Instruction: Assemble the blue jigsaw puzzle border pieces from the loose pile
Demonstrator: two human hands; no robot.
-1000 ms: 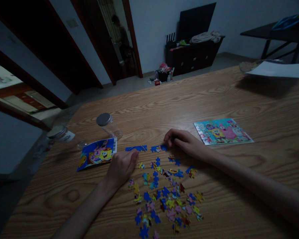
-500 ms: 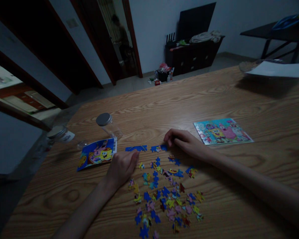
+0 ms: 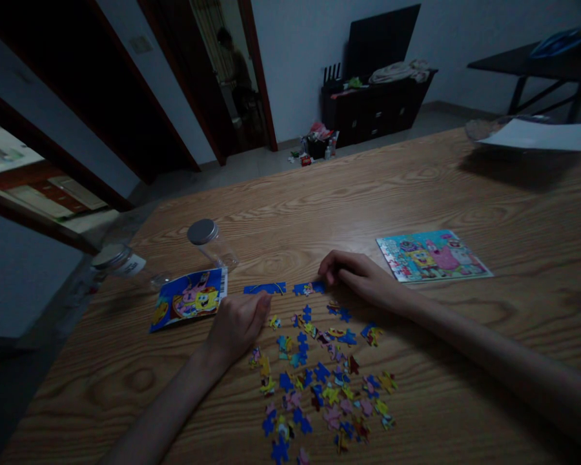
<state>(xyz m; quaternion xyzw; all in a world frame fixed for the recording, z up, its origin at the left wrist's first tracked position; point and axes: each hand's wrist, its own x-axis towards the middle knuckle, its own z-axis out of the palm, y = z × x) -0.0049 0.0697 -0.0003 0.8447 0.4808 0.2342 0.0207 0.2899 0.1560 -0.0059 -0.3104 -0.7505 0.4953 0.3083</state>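
Several loose jigsaw pieces (image 3: 319, 381) lie scattered on the wooden table (image 3: 368, 187) in front of me. My right hand (image 3: 358, 274) rests with curled fingers, its fingertips pressed on a short joined blue strip of pieces (image 3: 308, 289). Another joined blue strip (image 3: 265, 288) lies just left of it. My left hand (image 3: 235, 326) lies loosely curled beside the pile, below that second strip; nothing shows in it. A cartoon picture card (image 3: 188, 298) lies to the left of my left hand.
A finished cartoon puzzle board (image 3: 433, 256) lies to the right. Two clear jars with metal lids (image 3: 212, 244) (image 3: 121, 261) lie on their sides at the left. A paper-covered dish (image 3: 537, 135) sits far right. A person stands in the doorway (image 3: 232, 71).
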